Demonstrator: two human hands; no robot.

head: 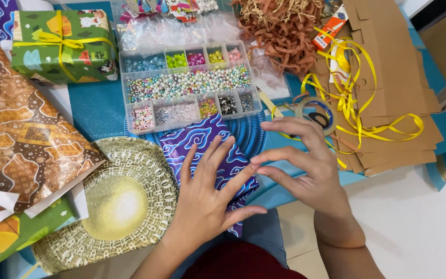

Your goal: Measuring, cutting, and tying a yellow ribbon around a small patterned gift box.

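Purple parcel, mid-frame, under our flat left hand; right hand open, empty. A nudge could spill the bead box.

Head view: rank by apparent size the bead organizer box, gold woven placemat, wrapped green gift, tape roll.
1. gold woven placemat, though it lies nearer the camera, so its lead is unsure
2. bead organizer box
3. wrapped green gift
4. tape roll, clearly smallest
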